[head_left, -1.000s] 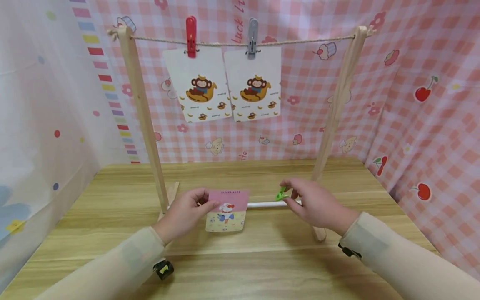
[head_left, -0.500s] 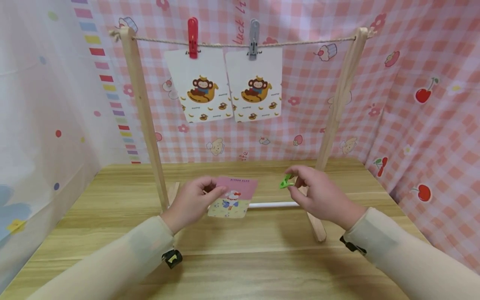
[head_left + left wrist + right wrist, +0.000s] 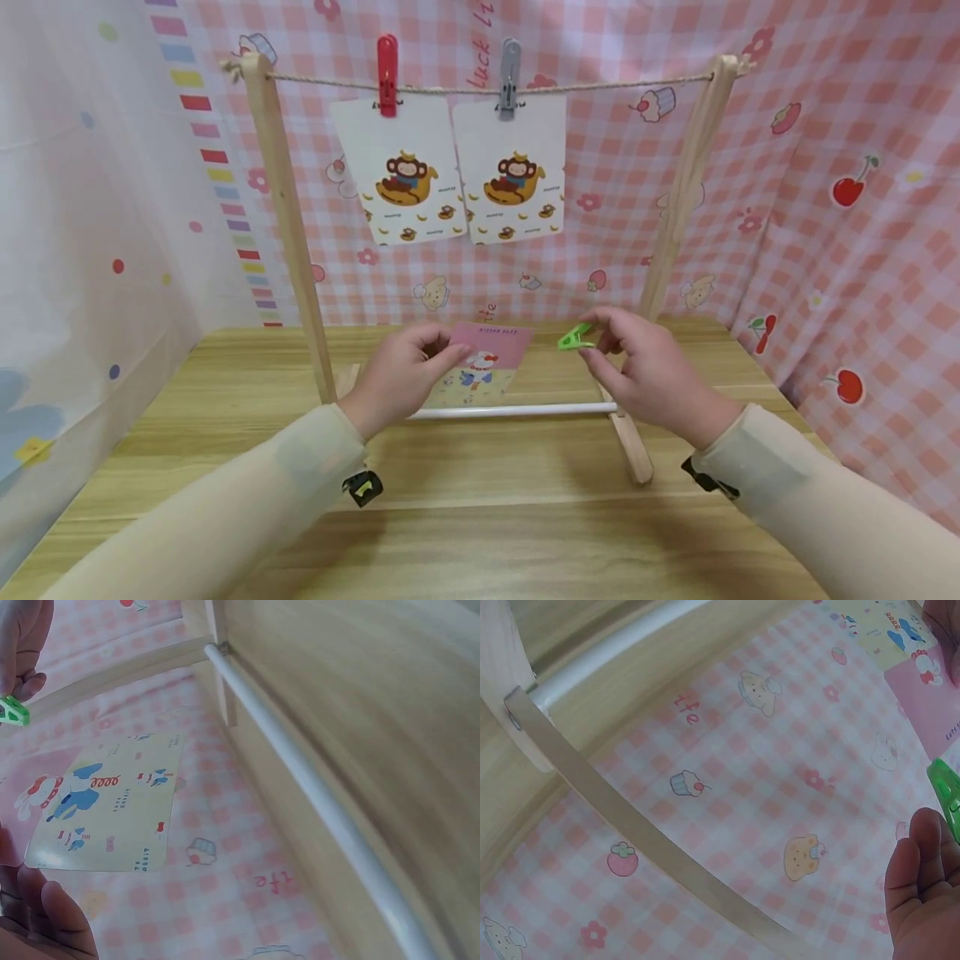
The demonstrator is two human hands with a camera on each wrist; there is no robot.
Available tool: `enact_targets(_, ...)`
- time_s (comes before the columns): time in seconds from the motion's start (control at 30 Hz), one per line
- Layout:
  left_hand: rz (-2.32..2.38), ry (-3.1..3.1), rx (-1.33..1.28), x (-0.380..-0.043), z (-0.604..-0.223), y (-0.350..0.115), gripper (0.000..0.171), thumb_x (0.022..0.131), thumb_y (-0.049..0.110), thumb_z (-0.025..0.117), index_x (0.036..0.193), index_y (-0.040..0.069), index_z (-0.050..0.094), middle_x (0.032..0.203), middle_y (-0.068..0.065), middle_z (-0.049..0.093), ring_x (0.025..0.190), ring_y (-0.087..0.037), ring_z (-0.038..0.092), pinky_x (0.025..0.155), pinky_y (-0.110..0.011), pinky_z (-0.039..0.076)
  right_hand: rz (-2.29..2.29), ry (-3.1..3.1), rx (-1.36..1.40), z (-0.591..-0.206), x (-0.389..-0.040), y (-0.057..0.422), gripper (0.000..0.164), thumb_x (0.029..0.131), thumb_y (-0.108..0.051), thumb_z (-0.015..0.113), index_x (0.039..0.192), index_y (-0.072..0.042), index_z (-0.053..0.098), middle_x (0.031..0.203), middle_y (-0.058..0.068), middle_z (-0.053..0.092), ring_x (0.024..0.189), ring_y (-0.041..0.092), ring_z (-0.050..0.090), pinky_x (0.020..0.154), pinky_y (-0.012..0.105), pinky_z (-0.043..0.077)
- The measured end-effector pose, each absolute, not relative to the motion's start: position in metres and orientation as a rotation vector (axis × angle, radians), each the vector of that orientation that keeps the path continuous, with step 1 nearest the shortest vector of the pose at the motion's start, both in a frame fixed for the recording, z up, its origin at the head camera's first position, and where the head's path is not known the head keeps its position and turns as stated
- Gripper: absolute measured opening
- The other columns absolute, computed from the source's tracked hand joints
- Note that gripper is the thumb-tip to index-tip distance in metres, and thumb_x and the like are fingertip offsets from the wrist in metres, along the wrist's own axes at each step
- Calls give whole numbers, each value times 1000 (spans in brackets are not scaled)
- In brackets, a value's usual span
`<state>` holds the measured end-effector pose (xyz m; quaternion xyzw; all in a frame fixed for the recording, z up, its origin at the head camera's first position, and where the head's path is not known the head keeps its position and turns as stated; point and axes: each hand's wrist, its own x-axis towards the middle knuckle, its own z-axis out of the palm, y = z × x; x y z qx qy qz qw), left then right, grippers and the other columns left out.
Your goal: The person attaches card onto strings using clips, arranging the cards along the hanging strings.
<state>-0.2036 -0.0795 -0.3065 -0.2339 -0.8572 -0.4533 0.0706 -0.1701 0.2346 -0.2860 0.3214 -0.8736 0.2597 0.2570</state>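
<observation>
A pink and pale yellow card with a cartoon rabbit is pinched at its left edge by my left hand. In the left wrist view the card is seen large, in the air beside the fingers. My right hand holds a green clothes peg between thumb and fingers, to the right of the card and apart from it. Above, two white monkey cards hang from a string. A red clothes peg clips the left one, a grey clothes peg the right one.
The string is tied between two wooden posts, a left post and a right post. A white rod joins them low down, above the wooden table. Behind hangs a pink checked cloth.
Both hands have risen and moved farther over the table, the left also rightward. The card has lifted up past the white rod, and the green peg has risen with the right hand.
</observation>
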Motion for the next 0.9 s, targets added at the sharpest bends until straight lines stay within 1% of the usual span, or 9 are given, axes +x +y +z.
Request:
enact_targets(0.2,-1369,-2532,-764,-207,-294,-73,17,105,33,68,97,19,75,89,2,72,78,-18,59,67,-31,53,682,-2316,860,-279,-170,236,32,92,4,75,121,-1,64,96,5,71,80,10,64,58,22,52)
enact_targets(0.33,-1334,-2515,-772,-210,-286,-69,17,105,33,68,95,20,75,86,3,71,74,-18,58,64,-30,51,673,-2236,875,-273,-171,236,31,91,7,75,120,1,65,95,5,72,79,10,64,62,19,51)
enact_targets(0.4,-1324,-2500,-782,-211,-282,-68,17,104,32,68,96,20,76,86,3,71,73,-18,57,62,-29,49,684,-2215,880,-269,-171,236,31,90,9,75,118,2,65,95,6,72,78,11,63,59,14,47)
enact_targets(0.5,-1308,-2478,-783,-212,-275,-66,16,104,32,69,97,19,76,88,2,69,74,-18,56,61,-28,48,680,-2190,879,-263,-171,235,30,89,10,74,116,2,65,94,7,72,77,12,63,53,13,40)
enact_targets(0.57,-1293,-2462,-783,-212,-271,-64,17,104,32,69,98,18,76,89,2,69,74,-18,55,62,-28,47,675,-2178,873,-259,-170,234,32,89,12,74,118,3,65,93,8,72,76,13,63,51,14,38)
enact_targets(0.67,-1280,-2447,-790,-213,-263,-61,18,104,32,69,97,17,76,86,1,70,71,-18,54,60,-28,45,648,-2163,859,-253,-170,234,34,89,12,74,121,3,64,91,9,70,77,14,63,52,14,38)
enact_targets(0.73,-1277,-2443,-799,-215,-258,-58,19,104,32,68,96,17,75,83,1,71,68,-18,53,59,-28,44,644,-2152,851,-249,-170,234,34,89,12,74,121,3,65,90,9,69,77,15,63,56,13,40)
enact_targets(0.9,-1260,-2430,-801,-217,-246,-52,20,104,34,68,95,17,75,78,0,68,63,-17,49,55,-28,41,647,-2119,843,-237,-170,233,31,90,11,74,120,4,66,91,10,69,79,16,64,61,10,42)
